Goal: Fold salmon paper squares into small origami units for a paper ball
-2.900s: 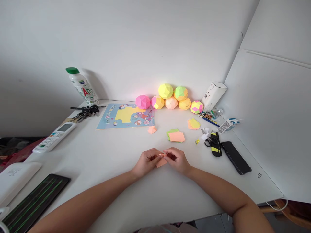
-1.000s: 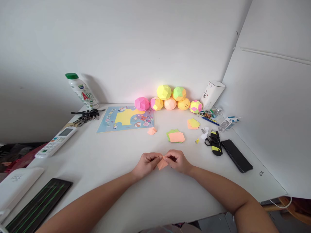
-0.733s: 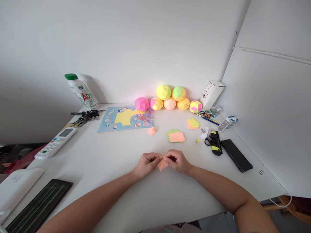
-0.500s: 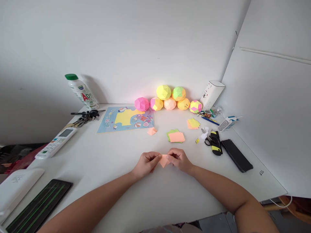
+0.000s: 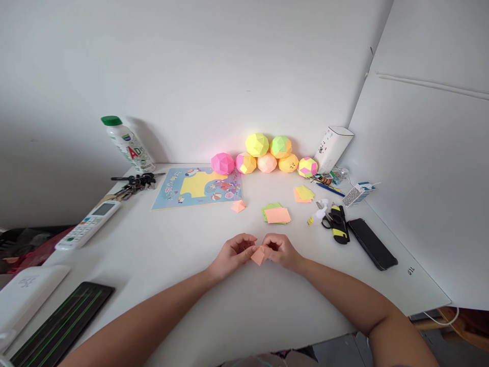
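Observation:
A small folded piece of peach paper (image 5: 258,256) is held between my two hands above the white table. My left hand (image 5: 236,255) pinches its left side with thumb and fingertips, the index finger partly lifted. On the other side my right hand (image 5: 281,252) grips the paper's right edge, thumb in front and fingers curled behind. Just beyond the hands lies a stack of green and peach paper squares (image 5: 278,215). A folded peach paper piece (image 5: 239,206) rests to the left of that stack, and yellow and peach squares (image 5: 304,193) lie farther right.
Several faceted paper balls (image 5: 257,145) are piled against the wall. A puzzle board (image 5: 164,196), keys (image 5: 139,183), a bottle (image 5: 130,145) and a remote (image 5: 89,224) stand or lie leftward. Scissors (image 5: 327,223), a yellow-black cutter (image 5: 340,232) and a black phone (image 5: 372,244) lie right.
The peach paper has turned slightly between my hands, its lower point now more to the right. My left index finger has lifted away from the paper.

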The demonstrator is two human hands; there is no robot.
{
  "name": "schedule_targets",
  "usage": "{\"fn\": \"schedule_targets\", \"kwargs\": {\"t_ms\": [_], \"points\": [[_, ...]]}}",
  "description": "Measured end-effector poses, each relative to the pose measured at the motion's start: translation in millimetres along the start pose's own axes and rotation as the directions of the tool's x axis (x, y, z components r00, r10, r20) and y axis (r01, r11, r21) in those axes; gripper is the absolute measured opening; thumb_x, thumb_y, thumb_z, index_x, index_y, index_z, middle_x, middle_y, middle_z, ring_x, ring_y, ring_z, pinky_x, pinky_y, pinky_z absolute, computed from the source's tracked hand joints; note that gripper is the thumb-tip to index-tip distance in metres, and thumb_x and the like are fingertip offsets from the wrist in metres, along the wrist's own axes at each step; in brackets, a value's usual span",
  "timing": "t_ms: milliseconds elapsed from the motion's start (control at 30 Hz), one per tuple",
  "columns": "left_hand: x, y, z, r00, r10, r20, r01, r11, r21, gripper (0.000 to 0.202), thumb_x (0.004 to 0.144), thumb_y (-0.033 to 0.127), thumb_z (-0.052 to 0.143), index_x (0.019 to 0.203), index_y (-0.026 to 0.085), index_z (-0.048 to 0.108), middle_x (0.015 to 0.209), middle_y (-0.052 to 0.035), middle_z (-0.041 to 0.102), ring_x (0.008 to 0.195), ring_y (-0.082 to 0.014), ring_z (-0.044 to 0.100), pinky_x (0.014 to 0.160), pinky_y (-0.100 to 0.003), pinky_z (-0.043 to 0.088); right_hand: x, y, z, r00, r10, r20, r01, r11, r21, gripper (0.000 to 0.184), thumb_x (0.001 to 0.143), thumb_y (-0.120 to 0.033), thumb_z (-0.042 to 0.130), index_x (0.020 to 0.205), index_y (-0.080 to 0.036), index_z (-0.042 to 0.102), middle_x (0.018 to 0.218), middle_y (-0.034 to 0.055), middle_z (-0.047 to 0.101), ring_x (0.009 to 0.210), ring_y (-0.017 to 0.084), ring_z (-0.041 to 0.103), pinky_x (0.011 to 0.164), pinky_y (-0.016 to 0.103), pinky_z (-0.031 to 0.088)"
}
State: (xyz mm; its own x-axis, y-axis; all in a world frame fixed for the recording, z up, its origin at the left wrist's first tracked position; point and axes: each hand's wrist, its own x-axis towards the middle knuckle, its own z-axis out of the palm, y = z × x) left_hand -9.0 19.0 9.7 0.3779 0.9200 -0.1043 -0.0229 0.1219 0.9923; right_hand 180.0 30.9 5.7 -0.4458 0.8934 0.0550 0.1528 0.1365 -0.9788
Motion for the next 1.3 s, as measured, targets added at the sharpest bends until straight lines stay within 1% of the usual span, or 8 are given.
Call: {"fn": "schedule_targets", "kwargs": {"t_ms": [133,233,367,533,667,800,1167,1300], "points": [[1.3,-1.0,0.0,0.999,0.016,0.028,-0.018,0.998,0.068,0.027,0.078,0.042,0.058,0.071,0.016,0.055,0.067,0.0006,0.052,0.057,-0.0098,0.046,0.050,-0.021,0.039,-0.1,-0.4,1.6,1.000,0.022,0.019,-0.021,1.000,-0.021,0.021,0.078,-0.031,0.058,0.065,-0.016,0.050,0.059,-0.0031,0.046,0.052,0.008,0.040,0.048,0.021,0.033],[1.3,0.4,-1.5,1.000,0.004,-0.009,-0.003,0.999,0.038,0.027,0.078,0.041,0.058,0.070,0.017,0.050,0.063,0.0040,0.046,0.051,-0.0072,0.039,0.046,-0.019,0.033,1.3,0.5,1.3,0.999,0.037,-0.002,-0.037,0.998,0.044,0.022,0.081,-0.035,0.057,0.071,-0.016,0.052,0.060,-0.0036,0.047,0.052,0.008,0.043,0.049,0.022,0.037],[0.1,3.0,-2.0,0.998,-0.056,0.036,0.056,0.998,-0.005,0.027,0.078,0.040,0.059,0.069,0.017,0.048,0.059,0.0053,0.045,0.049,-0.0062,0.038,0.045,-0.019,0.031,2.6,1.4,0.4,0.997,0.073,0.013,-0.073,0.993,0.094,0.026,0.081,-0.040,0.057,0.073,-0.015,0.054,0.060,-0.0025,0.052,0.051,0.009,0.046,0.049,0.022,0.039],[0.3,0.8,0.3,0.998,-0.064,0.006,0.065,0.997,-0.032,0.028,0.076,0.043,0.061,0.075,0.016,0.053,0.066,0.0017,0.054,0.055,-0.0088,0.048,0.049,-0.021,0.037,1.3,-0.3,0.8,0.995,0.083,0.055,-0.087,0.993,0.081,0.027,0.081,-0.041,0.058,0.074,-0.015,0.055,0.056,-0.0032,0.052,0.051,0.009,0.046,0.050,0.022,0.038],[2.1,-2.6,-0.1,0.993,-0.101,-0.059,0.092,0.987,-0.129,0.031,0.074,0.045,0.063,0.076,0.017,0.049,0.061,0.0048,0.050,0.047,-0.0066,0.045,0.044,-0.020,0.037,1.5,0.9,1.2,0.996,0.073,0.050,-0.079,0.989,0.128,0.028,0.079,-0.039,0.060,0.094,-0.015,0.058,0.062,-0.0034,0.049,0.055,0.009,0.047,0.052,0.023,0.041],[4.2,-5.1,-2.6,0.994,-0.033,-0.106,0.016,0.987,-0.160,0.032,0.073,0.043,0.064,0.079,0.019,0.045,0.065,0.0046,0.050,0.049,-0.0073,0.048,0.046,-0.022,0.043,3.4,7.7,0.6,0.999,0.052,0.012,-0.054,0.979,0.197,0.036,0.080,-0.037,0.060,0.109,-0.017,0.054,0.069,-0.0025,0.048,0.058,0.010,0.048,0.052,0.024,0.044],[5.1,-11.7,-5.4,0.982,0.039,-0.185,-0.066,0.988,-0.140,0.024,0.079,0.039,0.060,0.091,0.019,0.054,0.078,0.0029,0.048,0.057,-0.0074,0.044,0.053,-0.022,0.040,3.4,11.2,-0.8,0.999,0.041,0.009,-0.042,0.973,0.228,0.049,0.075,-0.030,0.066,0.119,-0.022,0.046,0.078,-0.0019,0.051,0.061,0.009,0.050,0.052,0.022,0.046],[3.0,-8.3,-5.2,0.994,0.012,-0.111,-0.032,0.984,-0.178,0.027,0.079,0.038,0.060,0.097,0.020,0.053,0.078,0.0020,0.048,0.061,-0.0089,0.045,0.053,-0.021,0.038,3.4,14.5,-0.7,0.999,0.028,0.021,-0.031,0.981,0.191,0.041,0.078,-0.031,0.063,0.116,-0.020,0.051,0.076,-0.0013,0.051,0.060,0.009,0.049,0.052,0.022,0.046]]}}
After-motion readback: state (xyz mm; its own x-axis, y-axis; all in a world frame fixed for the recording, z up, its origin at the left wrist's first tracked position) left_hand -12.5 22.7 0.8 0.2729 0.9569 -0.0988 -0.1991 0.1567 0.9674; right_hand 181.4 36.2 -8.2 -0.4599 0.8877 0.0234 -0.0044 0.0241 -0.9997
